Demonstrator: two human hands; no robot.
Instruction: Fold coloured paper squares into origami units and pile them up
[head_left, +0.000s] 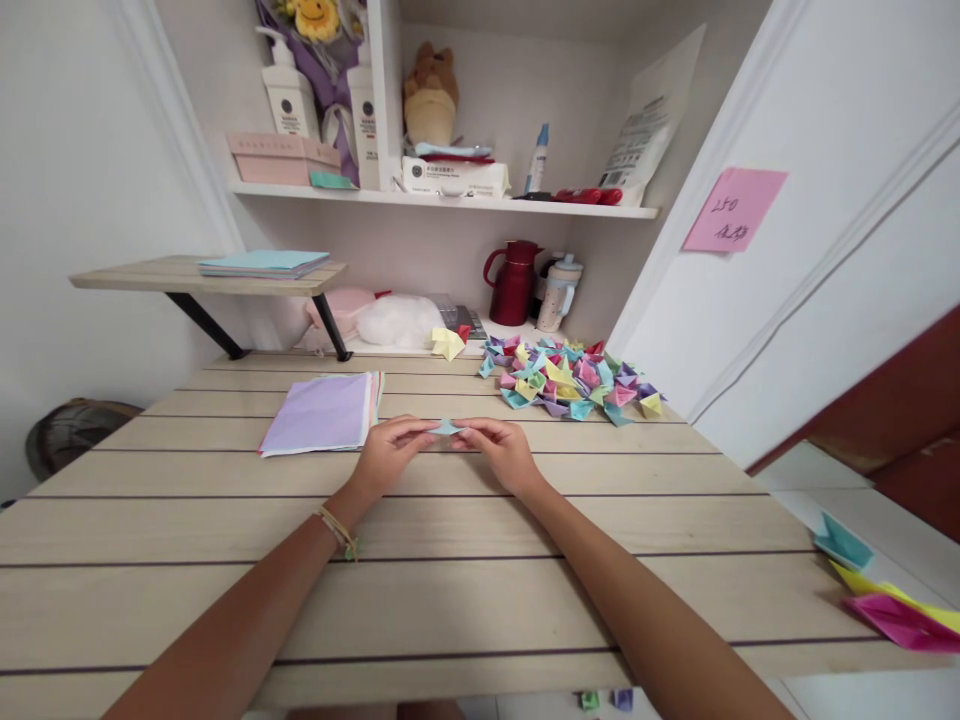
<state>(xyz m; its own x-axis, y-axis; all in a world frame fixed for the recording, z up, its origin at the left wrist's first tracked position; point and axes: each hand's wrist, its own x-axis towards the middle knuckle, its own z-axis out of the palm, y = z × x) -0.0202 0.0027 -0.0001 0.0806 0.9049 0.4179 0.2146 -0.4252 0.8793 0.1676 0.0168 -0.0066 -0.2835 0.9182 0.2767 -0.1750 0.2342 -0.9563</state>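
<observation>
Between my two hands, over the middle of the table, is a small light-blue folded paper boat (447, 427). My left hand (391, 452) pinches its left end between thumb and fingers. At the opposite end, my right hand (501, 450) pinches it the same way. The fingertips hide both ends of the paper. Left of my hands lies a stack of square paper sheets (319, 412), a purple one on top. A heap of small colourful folded paper boats (570, 378) sits behind and to the right of my right hand.
A yellow folded paper piece (448, 343) lies at the table's back. Larger paper boats (904, 615) rest at the right edge. A small raised shelf (150, 275) bears light-blue sheets (262, 262). A red jug (514, 283) and a tumbler (559, 293) stand behind the heap.
</observation>
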